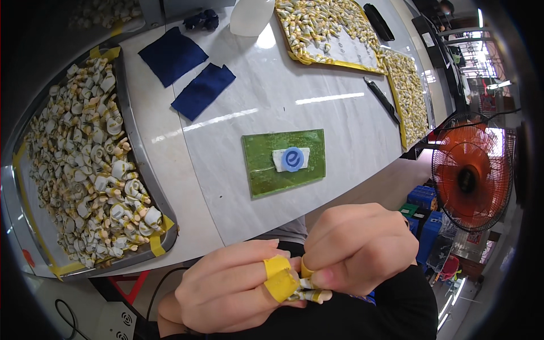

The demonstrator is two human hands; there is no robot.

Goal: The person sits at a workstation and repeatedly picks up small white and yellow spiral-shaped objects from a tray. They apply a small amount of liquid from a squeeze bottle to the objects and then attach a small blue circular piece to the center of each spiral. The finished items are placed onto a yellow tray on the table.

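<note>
Nearest, the left hand (229, 289) and right hand (357, 249) together pinch a small white-and-yellow piece (309, 293) below the counter (272, 96) edge, a tray (141, 164) of similar pieces at left.

Illumination is bright and even, supplied from overhead. Streaks of glare cross the middle of the white worktop (272, 96), strongest near its far edge. Shadows are faint. Fisheye distortion bends the worktop edges, and the picture corners vignette to black.
</note>
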